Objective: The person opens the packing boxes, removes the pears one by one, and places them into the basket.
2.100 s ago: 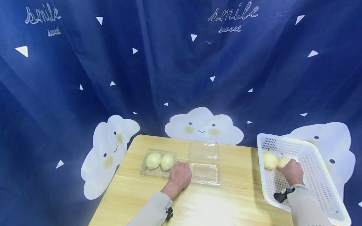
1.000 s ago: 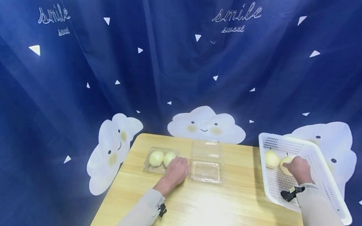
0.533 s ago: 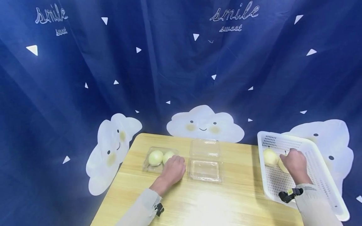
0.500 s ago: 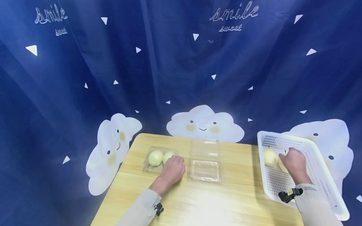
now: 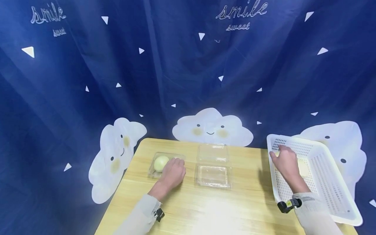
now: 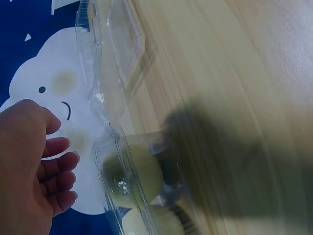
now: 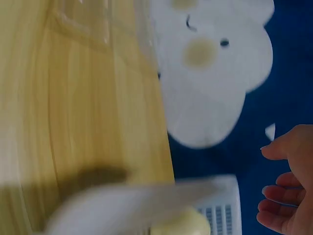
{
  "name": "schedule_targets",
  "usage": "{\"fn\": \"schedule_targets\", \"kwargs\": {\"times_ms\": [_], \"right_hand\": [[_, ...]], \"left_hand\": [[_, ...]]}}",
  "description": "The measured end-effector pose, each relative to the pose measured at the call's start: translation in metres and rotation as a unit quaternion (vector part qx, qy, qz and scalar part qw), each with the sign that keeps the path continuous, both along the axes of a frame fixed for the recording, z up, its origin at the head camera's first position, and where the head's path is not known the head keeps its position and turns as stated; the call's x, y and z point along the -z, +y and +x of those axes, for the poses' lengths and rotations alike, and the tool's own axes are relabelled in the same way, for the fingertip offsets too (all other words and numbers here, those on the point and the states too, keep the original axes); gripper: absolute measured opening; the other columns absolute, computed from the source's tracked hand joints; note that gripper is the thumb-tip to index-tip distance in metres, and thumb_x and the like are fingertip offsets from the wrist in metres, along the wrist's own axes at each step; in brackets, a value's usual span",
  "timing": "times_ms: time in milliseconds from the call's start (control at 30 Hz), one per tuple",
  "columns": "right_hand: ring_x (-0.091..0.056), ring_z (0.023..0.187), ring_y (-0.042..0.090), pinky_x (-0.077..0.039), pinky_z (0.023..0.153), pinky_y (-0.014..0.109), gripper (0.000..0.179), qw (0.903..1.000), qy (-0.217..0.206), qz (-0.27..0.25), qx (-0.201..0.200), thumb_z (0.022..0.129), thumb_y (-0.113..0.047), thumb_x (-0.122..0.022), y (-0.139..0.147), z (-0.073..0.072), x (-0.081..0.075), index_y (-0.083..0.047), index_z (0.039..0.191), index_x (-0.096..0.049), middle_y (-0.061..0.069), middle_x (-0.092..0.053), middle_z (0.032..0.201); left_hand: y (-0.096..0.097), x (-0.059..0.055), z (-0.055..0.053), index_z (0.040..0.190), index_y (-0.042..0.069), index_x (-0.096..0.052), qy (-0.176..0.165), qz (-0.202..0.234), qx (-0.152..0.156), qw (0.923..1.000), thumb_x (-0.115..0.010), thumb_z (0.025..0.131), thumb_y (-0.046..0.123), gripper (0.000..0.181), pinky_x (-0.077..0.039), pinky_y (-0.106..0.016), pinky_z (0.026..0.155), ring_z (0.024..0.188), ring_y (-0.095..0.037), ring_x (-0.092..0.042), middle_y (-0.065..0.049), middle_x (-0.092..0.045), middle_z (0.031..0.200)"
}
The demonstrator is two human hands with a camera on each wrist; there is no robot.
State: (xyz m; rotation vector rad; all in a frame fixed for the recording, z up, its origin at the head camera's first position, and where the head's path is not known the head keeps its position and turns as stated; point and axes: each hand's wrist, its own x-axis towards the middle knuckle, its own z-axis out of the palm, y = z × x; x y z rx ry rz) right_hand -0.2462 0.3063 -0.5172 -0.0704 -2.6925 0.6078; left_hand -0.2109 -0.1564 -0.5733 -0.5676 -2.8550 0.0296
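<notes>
My left hand (image 5: 174,173) hovers at the right end of a clear plastic clamshell box (image 5: 151,173), its fingers loosely bent with nothing between them. Two pale yellow-green pears lie in that box; the left pear (image 5: 161,163) shows well, while the hand mostly covers the other in the head view. Both pears (image 6: 134,176) appear in the left wrist view. Over the left part of a white perforated basket (image 5: 332,182) is my right hand (image 5: 286,163), thumb and fingers apart and holding nothing. One pear (image 5: 304,168) lies right of it; another is mostly hidden behind the hand.
Between the hands, an opened clear plastic box (image 5: 213,176) lies on the wooden table (image 5: 188,209), its lid (image 5: 212,153) folded back. Behind the table hangs a blue curtain (image 5: 188,65) with white clouds. The basket stands at the table's right side.
My right hand has left the right-hand pear in the basket and moved left over the other pear. My left hand has shifted left, further over the filled box.
</notes>
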Motion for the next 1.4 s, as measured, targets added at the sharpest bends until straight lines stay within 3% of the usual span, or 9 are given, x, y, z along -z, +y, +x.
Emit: {"fn": "schedule_targets", "kwargs": {"times_ms": [200, 367, 500, 767, 1000, 1167, 1400], "right_hand": [[-0.062, 0.105, 0.058, -0.053, 0.092, 0.067, 0.041, 0.9978, 0.04, -0.015, -0.051, 0.089, -0.008, -0.07, -0.041, 0.003, 0.003, 0.02, 0.118, -0.062, 0.042, -0.065, 0.113], [-0.066, 0.101, 0.054, -0.055, 0.09, 0.064, 0.038, 0.9958, 0.042, -0.01, -0.081, 0.09, -0.008, -0.071, -0.072, 0.003, 0.013, 0.018, 0.116, -0.064, 0.038, -0.069, 0.108], [-0.066, 0.105, 0.052, -0.055, 0.093, 0.063, 0.04, 0.9955, 0.019, -0.013, -0.092, 0.091, -0.012, -0.071, -0.094, 0.005, 0.016, 0.016, 0.118, -0.064, 0.035, -0.07, 0.111], [-0.067, 0.106, 0.048, -0.056, 0.096, 0.06, 0.039, 0.9913, 0.006, -0.028, -0.128, 0.092, -0.013, -0.071, -0.132, 0.008, 0.025, 0.014, 0.12, -0.065, 0.032, -0.071, 0.112], [-0.069, 0.104, 0.044, -0.059, 0.094, 0.057, 0.039, 0.9882, -0.006, -0.04, -0.148, 0.092, -0.016, -0.071, -0.167, 0.013, 0.035, 0.011, 0.12, -0.066, 0.028, -0.072, 0.11], [-0.07, 0.103, 0.039, -0.06, 0.094, 0.053, 0.037, 0.9853, -0.011, -0.046, -0.164, 0.091, -0.015, -0.072, -0.193, 0.016, 0.041, 0.009, 0.119, -0.068, 0.025, -0.073, 0.11], [-0.071, 0.105, 0.035, -0.062, 0.093, 0.049, 0.039, 0.9798, -0.046, -0.066, -0.183, 0.094, -0.02, -0.072, -0.224, 0.021, 0.042, 0.005, 0.123, -0.067, 0.021, -0.074, 0.112]], "left_hand": [[-0.011, 0.001, -0.001, 0.102, 0.006, -0.064, -0.002, 0.014, -0.016, 0.9998, -0.057, 0.102, 0.026, 0.021, -0.053, -0.035, 0.075, 0.085, -0.023, -0.055, -0.005, -0.06, 0.088], [-0.021, 0.002, -0.002, 0.101, 0.006, -0.063, -0.014, 0.026, -0.026, 0.9992, -0.056, 0.102, 0.026, 0.022, -0.054, -0.04, 0.079, 0.087, -0.024, -0.056, -0.007, -0.06, 0.09], [-0.027, 0.002, -0.001, 0.102, 0.006, -0.064, -0.017, 0.025, -0.033, 0.999, -0.055, 0.103, 0.026, 0.022, -0.055, -0.039, 0.08, 0.088, -0.023, -0.057, -0.006, -0.061, 0.092], [-0.041, 0.005, -0.001, 0.091, 0.006, -0.062, 0.038, 0.023, -0.03, 0.9986, -0.059, 0.099, 0.022, 0.018, -0.05, -0.038, 0.066, 0.075, -0.024, -0.053, -0.006, -0.057, 0.08], [-0.063, 0.012, -0.001, 0.088, 0.004, -0.062, 0.068, 0.019, -0.03, 0.997, -0.063, 0.096, 0.019, 0.017, -0.052, -0.041, 0.072, 0.073, -0.026, -0.053, -0.008, -0.056, 0.077], [-0.073, 0.016, 0.0, 0.084, 0.003, -0.061, 0.098, 0.04, -0.03, 0.9939, -0.069, 0.091, 0.018, 0.019, -0.051, -0.041, 0.062, 0.07, -0.027, -0.052, -0.009, -0.054, 0.075], [-0.081, 0.018, 0.0, 0.082, 0.003, -0.058, 0.107, 0.04, -0.039, 0.9927, -0.072, 0.09, 0.017, 0.022, -0.046, -0.04, 0.057, 0.067, -0.028, -0.051, -0.009, -0.052, 0.073]]}}
